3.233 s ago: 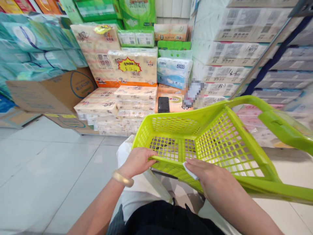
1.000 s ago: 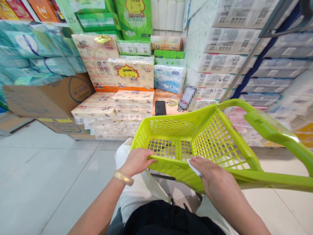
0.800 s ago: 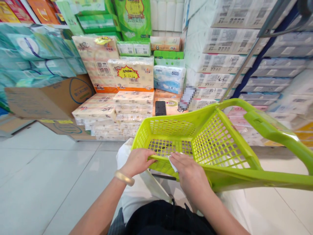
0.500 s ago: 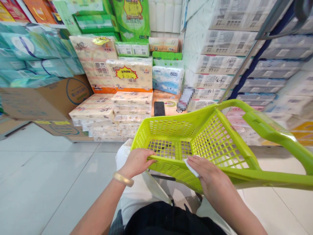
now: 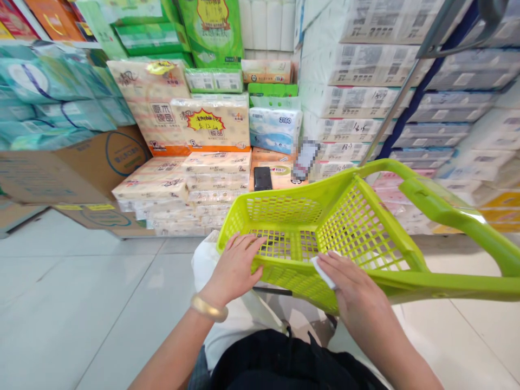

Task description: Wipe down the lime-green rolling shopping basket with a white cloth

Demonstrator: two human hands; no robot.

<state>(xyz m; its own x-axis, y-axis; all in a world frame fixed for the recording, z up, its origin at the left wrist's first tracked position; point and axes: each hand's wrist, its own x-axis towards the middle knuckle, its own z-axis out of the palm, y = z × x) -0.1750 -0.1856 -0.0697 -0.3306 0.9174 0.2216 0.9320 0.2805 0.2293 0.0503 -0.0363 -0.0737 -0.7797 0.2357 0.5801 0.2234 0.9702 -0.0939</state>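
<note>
A lime-green plastic shopping cart basket (image 5: 280, 199) with mesh walls stands in front of me, its handle toward the right. My left hand (image 5: 235, 269) lies over the near rim at the left corner, fingers stretched and spread, the thumb on the outer side. Further right along the same rim, my right hand (image 5: 351, 281) presses a folded white cloth or tissue (image 5: 324, 272) against the edge, fingers together over it. Part of the white piece is hidden under the palm. A gold bracelet (image 5: 208, 308) circles my left wrist.
Beyond the cart, stacked tissue packs (image 5: 215, 124) fill the shelf. A black phone (image 5: 262, 179) and a second phone with a blurred screen (image 5: 305, 160) lie on packs. A cardboard box (image 5: 77, 162) stands left. A metal pole (image 5: 392, 114) slants at right.
My left hand has loosened from the rim, its fingers now spread over it. My right hand with the white piece has shifted slightly right along the rim.
</note>
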